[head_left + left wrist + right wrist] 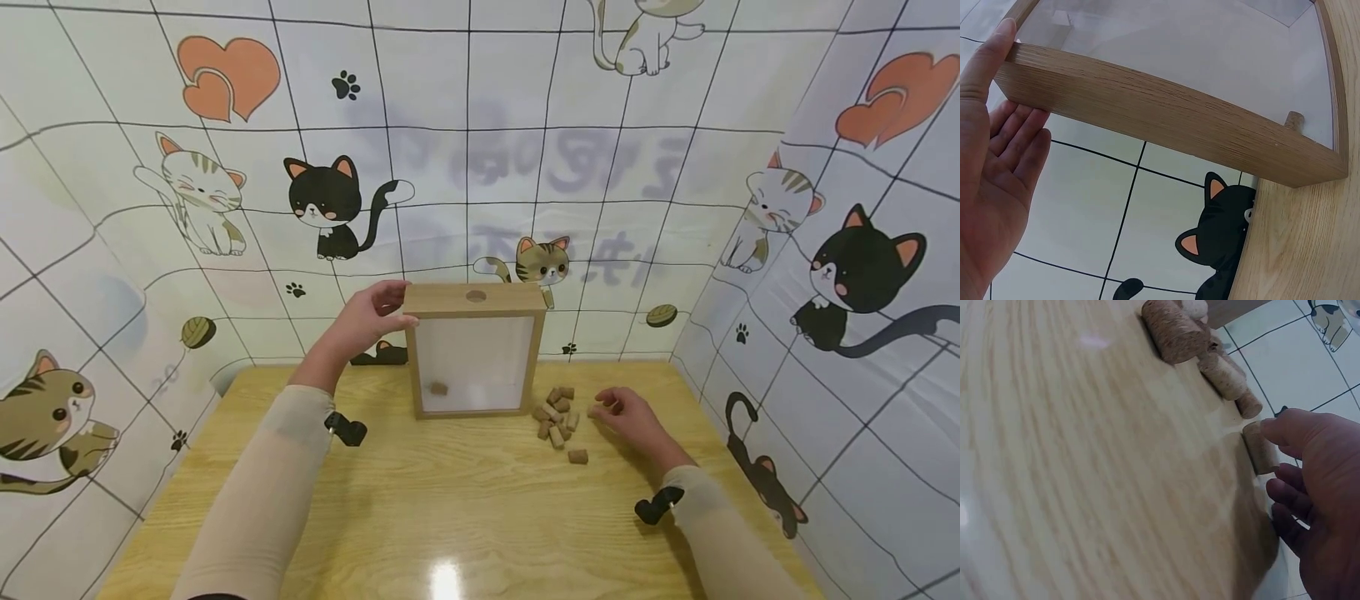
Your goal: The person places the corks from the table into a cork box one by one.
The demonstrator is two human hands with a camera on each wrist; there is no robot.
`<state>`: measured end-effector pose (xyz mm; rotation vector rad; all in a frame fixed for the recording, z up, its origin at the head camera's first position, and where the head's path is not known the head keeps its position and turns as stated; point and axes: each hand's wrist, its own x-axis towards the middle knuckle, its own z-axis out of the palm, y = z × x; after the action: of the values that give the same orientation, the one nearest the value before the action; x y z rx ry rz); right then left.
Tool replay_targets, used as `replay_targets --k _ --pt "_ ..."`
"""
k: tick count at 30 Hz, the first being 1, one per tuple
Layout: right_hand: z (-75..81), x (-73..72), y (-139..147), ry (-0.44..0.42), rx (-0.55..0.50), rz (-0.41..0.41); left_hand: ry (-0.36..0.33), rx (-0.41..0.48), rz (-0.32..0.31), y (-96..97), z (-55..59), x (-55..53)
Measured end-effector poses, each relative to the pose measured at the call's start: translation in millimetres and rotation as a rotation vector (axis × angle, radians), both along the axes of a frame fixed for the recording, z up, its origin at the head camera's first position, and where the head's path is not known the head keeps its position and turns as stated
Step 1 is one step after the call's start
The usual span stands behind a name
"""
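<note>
A shallow wooden box [474, 300] with a clear front and a round hole in its top stands upright on the table. My left hand [372, 315] grips its upper left corner, thumb on the front edge and fingers behind; the left wrist view shows the same hand [1000, 162] along the side. Inside, one cork [438, 388] is low at the left. To the box's right lies a pile of several corks [556, 437]. My right hand [630, 418] is just right of the pile, fingers loosely bent, close to a cork [1260, 448]; contact cannot be made out.
A single cork [577, 457] lies in front of the pile. The wooden table [450, 500] ends at a cloth wall [450, 183] with a grid and cat drawings, which also closes off both sides.
</note>
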<state>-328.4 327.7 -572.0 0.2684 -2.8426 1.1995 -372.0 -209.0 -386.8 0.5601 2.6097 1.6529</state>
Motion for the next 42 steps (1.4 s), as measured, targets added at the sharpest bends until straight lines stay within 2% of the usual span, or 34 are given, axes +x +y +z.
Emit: replay_targets --k 17,24,33,38,42 --pt "-9.8 -4.3 5 -0.001 -0.025 0.041 0.022 0.033 0.024 -0.9 -7.4 0.9" --pt "-11.0 -1.6 4 0.026 -0.005 0.021 0.017 0.073 0.028 3.5 -9.7 3.6" --pt "-8.5 1.1 5 0.053 -0.051 -0.027 0.026 0.066 0.014 5.2 -10.9 2.2" --pt "-6.0 2.9 4 0.065 -0.059 -0.023 0.018 0.062 0.003 4.8 -8.6 4.2" --pt "2.0 4.0 3 0.067 -0.092 -0.015 0.016 0.055 0.0 5.0 -7.2 4.6"
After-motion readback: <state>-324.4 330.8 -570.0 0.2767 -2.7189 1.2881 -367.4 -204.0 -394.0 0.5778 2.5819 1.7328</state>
